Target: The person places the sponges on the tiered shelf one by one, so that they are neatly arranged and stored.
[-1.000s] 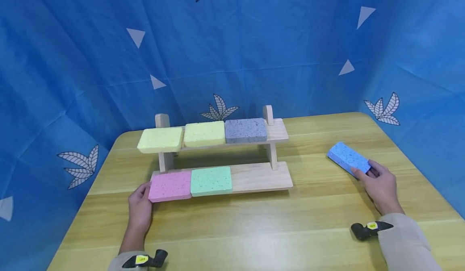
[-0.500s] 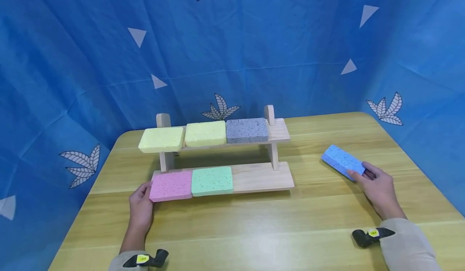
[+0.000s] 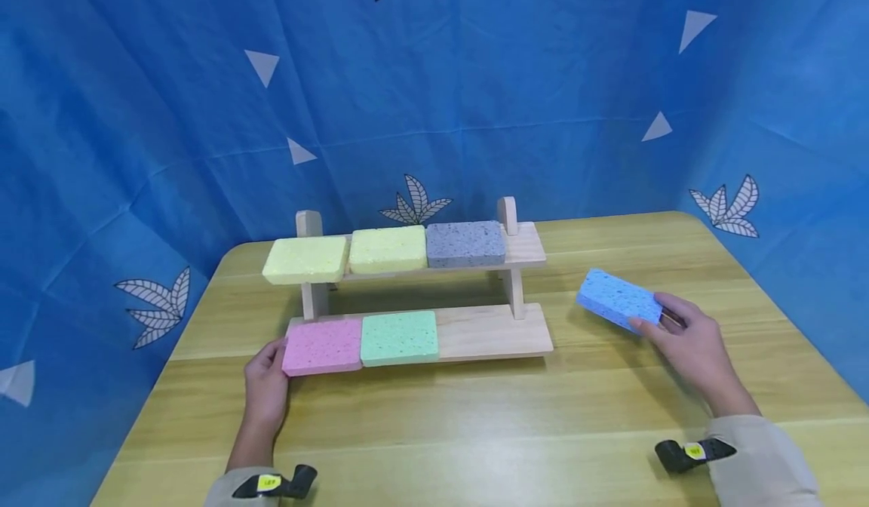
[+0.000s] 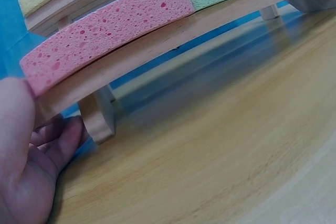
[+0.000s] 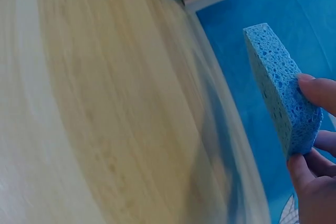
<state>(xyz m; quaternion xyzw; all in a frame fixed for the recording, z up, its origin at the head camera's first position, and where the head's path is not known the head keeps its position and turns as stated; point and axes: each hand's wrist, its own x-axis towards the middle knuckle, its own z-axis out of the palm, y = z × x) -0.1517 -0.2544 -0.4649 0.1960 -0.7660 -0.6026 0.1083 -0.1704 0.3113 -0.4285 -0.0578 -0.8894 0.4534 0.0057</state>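
A blue sponge (image 3: 618, 297) is pinched by its near end in my right hand (image 3: 692, 345), thumb on one side and fingers on the other, held above the table. My left hand (image 3: 265, 382) grips the left end of a two-tier wooden shelf (image 3: 492, 331); the left wrist view has the thumb at the board's end and fingers curled beneath. On the lower tier lie a pink sponge (image 3: 322, 347) and a green sponge (image 3: 399, 338), side by side. Two yellow sponges (image 3: 305, 259) and a grey sponge (image 3: 465, 244) line the upper tier.
Bare board shows right of the green sponge on the lower tier, with a narrower strip right of the grey one. The wooden table (image 3: 434, 431) carries the shelf. A blue patterned cloth (image 3: 434, 77) hangs behind and along both sides.
My right hand has carried the blue sponge leftward toward the shelf, lifting it and turning it slightly. The left hand keeps its place at the shelf's end.
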